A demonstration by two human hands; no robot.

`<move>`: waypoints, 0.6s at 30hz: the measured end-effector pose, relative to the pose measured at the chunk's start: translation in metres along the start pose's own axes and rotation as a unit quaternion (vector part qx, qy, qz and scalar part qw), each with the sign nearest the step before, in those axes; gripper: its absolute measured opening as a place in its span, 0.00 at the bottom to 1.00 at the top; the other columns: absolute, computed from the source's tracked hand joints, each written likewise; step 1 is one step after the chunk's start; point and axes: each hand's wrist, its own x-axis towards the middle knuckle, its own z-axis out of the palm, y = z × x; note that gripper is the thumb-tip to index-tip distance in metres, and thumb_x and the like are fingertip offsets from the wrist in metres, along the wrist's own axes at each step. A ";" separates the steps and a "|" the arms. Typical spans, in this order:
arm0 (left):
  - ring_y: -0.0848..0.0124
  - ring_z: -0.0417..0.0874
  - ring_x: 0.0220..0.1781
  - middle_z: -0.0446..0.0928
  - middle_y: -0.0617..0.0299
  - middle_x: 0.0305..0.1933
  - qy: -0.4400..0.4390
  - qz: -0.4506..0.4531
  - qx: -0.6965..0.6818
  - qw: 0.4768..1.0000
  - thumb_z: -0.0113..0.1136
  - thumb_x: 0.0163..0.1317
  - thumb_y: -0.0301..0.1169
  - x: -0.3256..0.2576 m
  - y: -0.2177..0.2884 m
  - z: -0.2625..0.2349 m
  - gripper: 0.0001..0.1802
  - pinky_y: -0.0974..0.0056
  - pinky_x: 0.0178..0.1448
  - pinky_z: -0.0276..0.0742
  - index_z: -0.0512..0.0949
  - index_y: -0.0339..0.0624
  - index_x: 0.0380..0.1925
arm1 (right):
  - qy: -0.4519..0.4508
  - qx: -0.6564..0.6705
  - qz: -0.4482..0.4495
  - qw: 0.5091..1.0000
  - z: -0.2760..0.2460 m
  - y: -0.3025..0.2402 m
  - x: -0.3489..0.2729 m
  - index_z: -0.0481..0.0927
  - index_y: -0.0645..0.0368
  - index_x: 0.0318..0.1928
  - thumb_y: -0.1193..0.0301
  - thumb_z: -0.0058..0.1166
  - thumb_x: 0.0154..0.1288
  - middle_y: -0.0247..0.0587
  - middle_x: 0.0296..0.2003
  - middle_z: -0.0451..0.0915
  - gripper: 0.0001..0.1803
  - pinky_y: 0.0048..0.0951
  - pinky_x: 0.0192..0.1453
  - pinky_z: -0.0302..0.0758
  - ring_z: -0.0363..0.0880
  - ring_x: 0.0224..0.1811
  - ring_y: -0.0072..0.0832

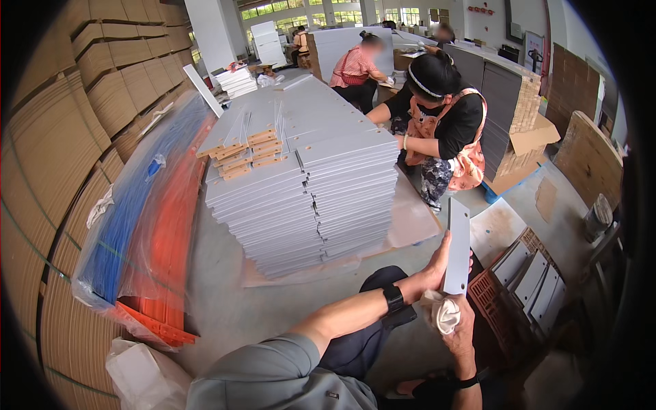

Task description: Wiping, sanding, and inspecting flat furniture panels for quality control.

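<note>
A narrow, light grey board point(458, 246) with small holes near its ends stands tilted in front of me. My left hand point(429, 272) is closed round its left edge, fingertips showing on the far side. At the board's lower end my right hand point(465, 329) grips a crumpled white cloth point(445, 316), which is against or very close to the board. Just right of my hands, a reddish-brown plastic crate point(484, 301) holds several similar boards point(529, 283) leaning at a slant.
Ahead stands a tall stack of grey panels point(307, 219), with wood-edged strips point(249, 152) on top. A crouching co-worker point(444, 123) touches its right side; another person point(357, 65) works farther back. Blue and orange wrapped strips point(164, 239) and cardboard stacks point(55, 137) line the left.
</note>
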 end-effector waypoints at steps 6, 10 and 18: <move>0.59 0.86 0.49 0.80 0.48 0.59 -0.050 0.040 -0.062 0.996 0.35 0.74 0.70 -0.019 0.055 0.027 0.46 0.52 0.54 0.86 0.70 0.37 0.67 | 0.165 0.005 0.070 0.984 -0.036 -0.005 0.009 0.80 0.64 0.43 0.76 0.65 0.56 0.46 0.33 0.78 0.14 0.35 0.42 0.77 0.80 0.33 0.44; 0.58 0.85 0.51 0.77 0.45 0.62 -0.124 0.052 0.015 0.991 0.35 0.75 0.68 -0.033 0.047 0.040 0.46 0.53 0.55 0.86 0.65 0.38 0.72 | 0.282 -0.051 0.110 0.952 -0.070 0.012 0.014 0.78 0.67 0.49 0.76 0.57 0.65 0.45 0.40 0.77 0.13 0.33 0.47 0.76 0.80 0.40 0.39; 0.58 0.86 0.51 0.77 0.43 0.62 -0.126 0.019 0.073 0.989 0.28 0.76 0.69 -0.036 0.042 0.049 0.47 0.54 0.53 0.88 0.64 0.39 0.73 | 0.439 -0.125 0.147 0.877 -0.111 0.028 0.015 0.75 0.65 0.59 0.75 0.58 0.67 0.45 0.49 0.79 0.21 0.35 0.61 0.74 0.80 0.52 0.40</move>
